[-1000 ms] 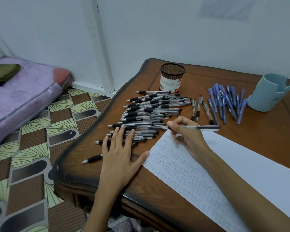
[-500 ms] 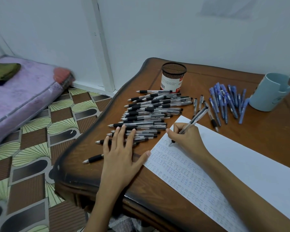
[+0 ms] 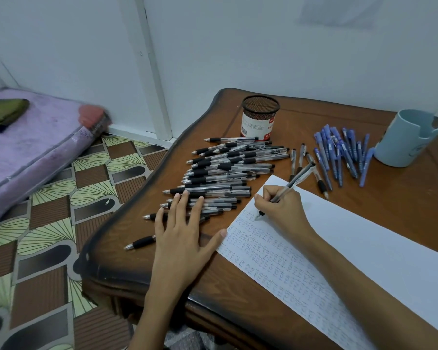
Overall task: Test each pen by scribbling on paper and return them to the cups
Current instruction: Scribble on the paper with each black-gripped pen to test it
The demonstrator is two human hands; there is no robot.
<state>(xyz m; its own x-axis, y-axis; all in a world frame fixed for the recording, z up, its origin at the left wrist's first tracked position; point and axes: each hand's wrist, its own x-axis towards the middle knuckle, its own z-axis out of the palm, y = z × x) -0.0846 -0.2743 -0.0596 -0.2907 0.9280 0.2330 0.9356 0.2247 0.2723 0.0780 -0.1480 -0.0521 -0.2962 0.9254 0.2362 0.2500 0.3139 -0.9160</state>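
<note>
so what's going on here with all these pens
A person is testing pens. The right hand grips a pen with its tip on the paper, beside rows of scribbles. The left hand lies flat, fingers on the near end of the black pens. Blue pens lie loose beside the blue cup; the mesh cup stands behind the black ones. No pen sticks out of either cup.

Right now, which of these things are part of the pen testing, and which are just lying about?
Part of the job: the pen gripped by the right hand, the paper, the black pens under the left hand, the blue pens, the mesh cup, the blue cup.

Just lying about: the purple mattress, the green cloth on it.
</note>
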